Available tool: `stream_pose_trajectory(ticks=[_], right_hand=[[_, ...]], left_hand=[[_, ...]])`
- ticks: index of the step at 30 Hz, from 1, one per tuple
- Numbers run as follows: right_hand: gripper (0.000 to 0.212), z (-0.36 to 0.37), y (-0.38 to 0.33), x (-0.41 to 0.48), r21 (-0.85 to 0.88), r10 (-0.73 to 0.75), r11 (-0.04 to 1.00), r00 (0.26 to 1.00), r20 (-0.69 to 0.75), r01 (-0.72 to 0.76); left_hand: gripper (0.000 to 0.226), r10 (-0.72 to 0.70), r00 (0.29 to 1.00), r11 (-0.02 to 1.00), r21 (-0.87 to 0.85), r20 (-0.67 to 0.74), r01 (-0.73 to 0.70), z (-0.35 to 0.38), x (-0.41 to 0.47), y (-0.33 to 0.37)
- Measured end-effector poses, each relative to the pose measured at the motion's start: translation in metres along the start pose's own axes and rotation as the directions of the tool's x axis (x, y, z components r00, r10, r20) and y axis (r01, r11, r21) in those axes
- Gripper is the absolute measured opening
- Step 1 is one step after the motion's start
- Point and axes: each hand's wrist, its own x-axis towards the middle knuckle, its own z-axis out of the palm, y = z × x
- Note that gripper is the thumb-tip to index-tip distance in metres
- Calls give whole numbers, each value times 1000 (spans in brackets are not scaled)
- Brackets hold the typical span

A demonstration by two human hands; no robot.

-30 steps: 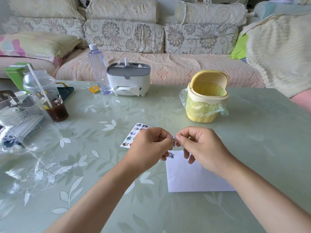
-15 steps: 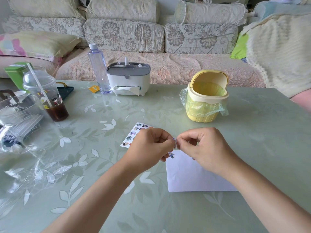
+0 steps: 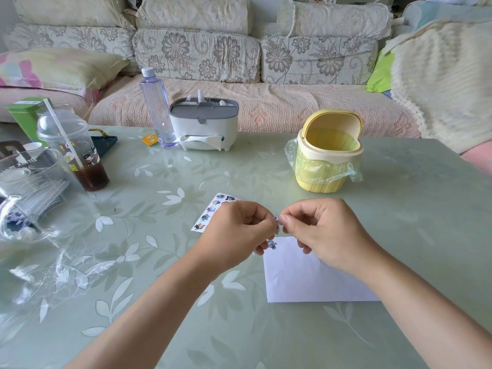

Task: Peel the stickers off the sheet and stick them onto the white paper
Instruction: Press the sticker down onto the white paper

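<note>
A small sticker (image 3: 277, 224) is pinched between the fingertips of my left hand (image 3: 237, 231) and my right hand (image 3: 322, 230), held just above the table. Both hands touch it from either side. The sticker sheet (image 3: 210, 213) with several cartoon figures lies flat behind my left hand, partly hidden by it. The white paper (image 3: 300, 278) lies under my right hand; one sticker (image 3: 272, 244) sits at its top left corner.
A yellow mini bin (image 3: 328, 153) with a plastic liner stands behind the hands. Further back are a tissue box (image 3: 203, 127) and a water bottle (image 3: 155, 107). At the left are an iced drink cup (image 3: 73, 150) and clear plastic packaging (image 3: 34, 198). A sofa lies beyond the table.
The hands have barely moved; the fingers have shifted slightly on the small sticker. The sheet and paper lie where they were.
</note>
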Motion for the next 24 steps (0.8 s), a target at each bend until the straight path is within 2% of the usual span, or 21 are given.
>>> stream_pose_trajectory(ticks=[11, 15, 19, 24], right_hand=[[23, 7, 1, -3, -150, -140, 980, 989, -51, 131], [22, 6, -1, -2, -14, -65, 998, 996, -64, 64], [20, 4, -1, -1, 156, 27, 987, 1000, -8, -25], [18, 3, -2, -2, 210, 65, 975, 998, 14, -66]], left_hand=[[17, -27, 995, 999, 16, -99, 29, 8, -1, 0], [22, -31, 994, 999, -21, -108, 29, 6, -3, 3], [20, -55, 995, 995, -86, -83, 48, 4, -4, 5], [19, -68, 995, 993, -99, -75, 60, 4, -4, 6]])
